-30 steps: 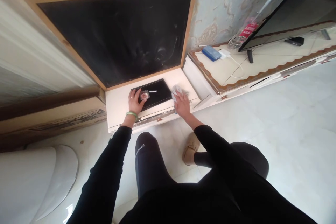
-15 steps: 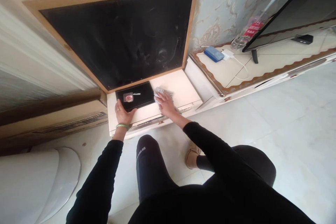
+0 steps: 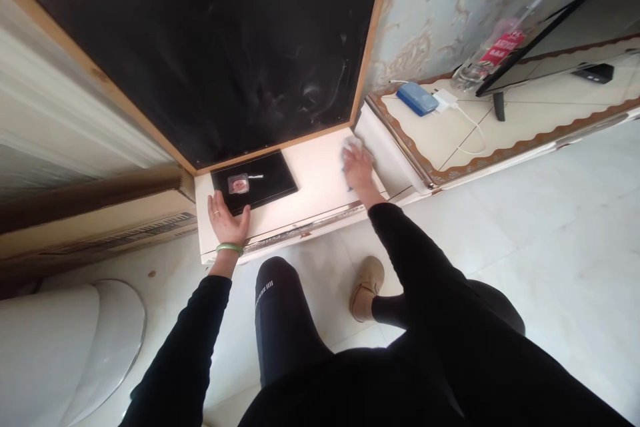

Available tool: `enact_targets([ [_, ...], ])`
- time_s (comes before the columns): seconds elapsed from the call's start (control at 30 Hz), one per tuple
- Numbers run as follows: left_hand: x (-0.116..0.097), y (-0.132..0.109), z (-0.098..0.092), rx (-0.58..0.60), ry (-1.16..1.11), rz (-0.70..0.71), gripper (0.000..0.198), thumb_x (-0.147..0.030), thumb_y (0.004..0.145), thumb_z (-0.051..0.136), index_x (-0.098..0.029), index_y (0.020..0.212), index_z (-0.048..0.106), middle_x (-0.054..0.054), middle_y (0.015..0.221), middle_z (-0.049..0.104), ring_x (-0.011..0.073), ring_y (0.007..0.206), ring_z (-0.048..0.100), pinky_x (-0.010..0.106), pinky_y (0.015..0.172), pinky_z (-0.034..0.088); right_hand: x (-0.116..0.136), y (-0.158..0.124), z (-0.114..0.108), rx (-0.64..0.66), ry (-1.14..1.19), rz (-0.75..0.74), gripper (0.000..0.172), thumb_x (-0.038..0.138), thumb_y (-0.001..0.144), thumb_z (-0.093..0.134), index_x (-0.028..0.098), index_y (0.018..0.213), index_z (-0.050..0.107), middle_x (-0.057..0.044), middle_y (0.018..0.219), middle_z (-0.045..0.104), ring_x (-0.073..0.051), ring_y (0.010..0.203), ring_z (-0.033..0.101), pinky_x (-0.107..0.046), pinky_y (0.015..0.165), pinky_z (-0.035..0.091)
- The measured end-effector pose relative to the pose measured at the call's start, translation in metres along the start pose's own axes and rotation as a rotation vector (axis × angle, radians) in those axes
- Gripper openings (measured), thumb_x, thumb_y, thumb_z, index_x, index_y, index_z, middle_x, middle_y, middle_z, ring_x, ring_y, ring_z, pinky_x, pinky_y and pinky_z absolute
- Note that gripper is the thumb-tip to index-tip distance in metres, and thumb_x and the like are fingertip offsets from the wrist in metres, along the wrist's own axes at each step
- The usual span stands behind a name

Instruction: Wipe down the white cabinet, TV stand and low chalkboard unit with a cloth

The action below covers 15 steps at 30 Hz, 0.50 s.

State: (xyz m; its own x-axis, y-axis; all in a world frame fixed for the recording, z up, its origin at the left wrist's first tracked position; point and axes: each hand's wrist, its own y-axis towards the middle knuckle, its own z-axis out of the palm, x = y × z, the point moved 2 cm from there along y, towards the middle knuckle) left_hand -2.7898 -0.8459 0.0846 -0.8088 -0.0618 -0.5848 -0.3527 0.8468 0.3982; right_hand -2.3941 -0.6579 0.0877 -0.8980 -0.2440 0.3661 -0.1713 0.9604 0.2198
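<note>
My right hand (image 3: 359, 165) presses a crumpled light-grey cloth (image 3: 361, 143) onto the right end of a low white cabinet top (image 3: 320, 173). At the left end, my left hand (image 3: 227, 218) lies with fingers spread, touching the near-left corner of a flat black item (image 3: 273, 181); a green bangle (image 3: 230, 249) circles its wrist. On the black item rest a small clear square case (image 3: 239, 183) with something pink inside and a short white strip (image 3: 255, 177).
A wood-framed blackboard (image 3: 215, 60) leans on the wall behind the cabinet top. On the adjoining cabinet at right stand a blue box (image 3: 417, 99), a white charger (image 3: 445, 100) with cable, a plastic bottle (image 3: 493, 57) and a television (image 3: 585, 20). A long cardboard box (image 3: 100, 227) lies left.
My right hand has slid the cloth rightward, from beside the black item to the cabinet top's right end. My left hand stays at the black item's corner. The view has shifted slightly.
</note>
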Motion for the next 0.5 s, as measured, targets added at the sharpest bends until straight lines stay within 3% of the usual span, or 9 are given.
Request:
enact_targets([
  [0.1,-0.002,-0.002,0.000,-0.026,-0.005,0.008,0.092,-0.056,0.090,0.062,-0.003,0.160,0.035,0.029,0.164,0.042,0.0417,0.164,0.024,0.060,0.135,0.022,-0.030,-0.030,-0.024,0.003,-0.083,0.160,0.053,0.022,0.107,0.034,0.013,0.154,0.056,-0.018,0.171,0.037,-0.035,0.153,0.039,-0.058,0.126,0.035],
  [0.3,-0.006,-0.003,0.002,-0.045,-0.047,0.005,0.088,-0.056,0.091,0.061,-0.005,0.160,0.037,0.028,0.163,0.044,0.0418,0.163,0.025,0.061,0.135,0.024,-0.047,-0.076,-0.067,0.159,-0.203,0.122,0.046,0.032,0.100,0.058,0.012,0.141,0.066,-0.033,0.149,0.056,-0.045,0.130,0.060,-0.064,0.107,0.051],
  [0.4,-0.006,-0.003,0.002,-0.048,-0.055,0.017,0.088,-0.055,0.092,0.060,-0.006,0.161,0.036,0.027,0.163,0.044,0.0415,0.163,0.026,0.061,0.135,0.023,-0.025,-0.068,-0.071,0.217,-0.222,0.051,0.037,0.025,0.101,0.054,0.017,0.132,0.073,-0.029,0.141,0.064,-0.042,0.126,0.065,-0.058,0.106,0.054],
  [0.5,-0.006,-0.003,-0.001,-0.054,-0.052,0.033,0.086,-0.055,0.093,0.059,-0.007,0.161,0.036,0.026,0.162,0.046,0.0411,0.162,0.028,0.060,0.135,0.024,0.031,-0.048,-0.039,0.225,-0.163,-0.108,0.050,0.020,0.100,0.053,0.025,0.148,0.064,-0.011,0.167,0.047,-0.034,0.139,0.058,-0.051,0.118,0.050],
])
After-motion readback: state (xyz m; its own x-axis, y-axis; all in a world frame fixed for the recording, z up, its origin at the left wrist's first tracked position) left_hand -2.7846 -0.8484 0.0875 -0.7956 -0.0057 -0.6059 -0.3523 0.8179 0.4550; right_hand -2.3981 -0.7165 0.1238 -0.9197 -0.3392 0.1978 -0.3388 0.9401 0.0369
